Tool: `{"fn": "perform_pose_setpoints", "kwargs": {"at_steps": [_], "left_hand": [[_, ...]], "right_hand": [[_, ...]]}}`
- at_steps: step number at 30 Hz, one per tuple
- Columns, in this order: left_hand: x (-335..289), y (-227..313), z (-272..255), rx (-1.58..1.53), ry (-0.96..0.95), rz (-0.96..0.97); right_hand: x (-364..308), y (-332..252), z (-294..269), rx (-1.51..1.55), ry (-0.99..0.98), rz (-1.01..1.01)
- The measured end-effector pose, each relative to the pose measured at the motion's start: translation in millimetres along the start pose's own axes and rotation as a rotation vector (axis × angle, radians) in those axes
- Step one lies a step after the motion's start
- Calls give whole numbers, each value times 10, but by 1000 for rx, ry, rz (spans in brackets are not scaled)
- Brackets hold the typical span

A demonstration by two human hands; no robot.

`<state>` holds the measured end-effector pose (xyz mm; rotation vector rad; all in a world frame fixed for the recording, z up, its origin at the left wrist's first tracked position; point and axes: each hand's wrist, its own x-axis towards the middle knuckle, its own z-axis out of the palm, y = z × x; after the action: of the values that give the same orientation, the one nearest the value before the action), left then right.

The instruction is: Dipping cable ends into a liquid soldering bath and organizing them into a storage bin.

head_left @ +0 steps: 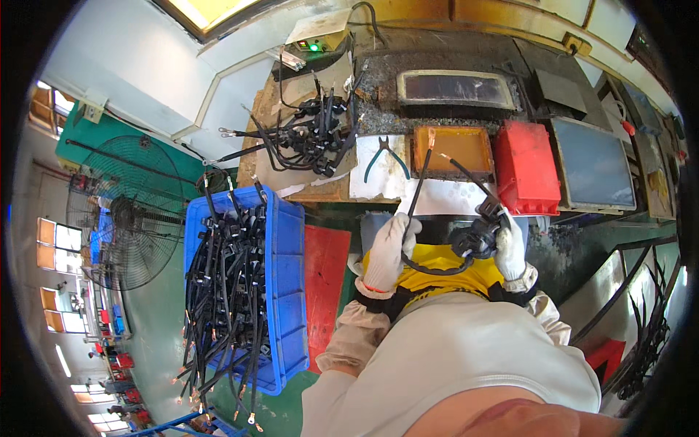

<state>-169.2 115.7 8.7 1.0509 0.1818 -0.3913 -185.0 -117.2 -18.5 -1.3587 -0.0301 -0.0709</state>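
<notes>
In a white glove, my left hand (392, 253) is closed around a black cable (416, 195). The cable's bare copper end points up toward an amber-coloured rectangular tray (453, 151) on the bench. My right hand (512, 249), also gloved, grips the black moulded connector (473, 239) that the cable loops into. A second cable end with bare copper rises from that connector toward the tray. Left of the tray, pliers with dark green handles (386, 157) lie spread on white paper. Part of my right fingers is hidden by the connector.
A blue crate (291, 291) full of similar black cables stands at my left, beside a large fan (125, 213). More cable assemblies (320, 131) pile on the bench's left. Right of the tray are a red box (526, 167) and a framed dark panel (593, 162).
</notes>
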Motion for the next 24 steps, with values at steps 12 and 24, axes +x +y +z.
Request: {"fn": "perform_pose_setpoints", "kwargs": {"at_steps": [12,24], "left_hand": [[54,269,239,533,24,-5],[369,160,162,646,0,-84]], "right_hand": [[219,-117,-122,146,65,30],[410,-97,-161,-5,58,141]]}}
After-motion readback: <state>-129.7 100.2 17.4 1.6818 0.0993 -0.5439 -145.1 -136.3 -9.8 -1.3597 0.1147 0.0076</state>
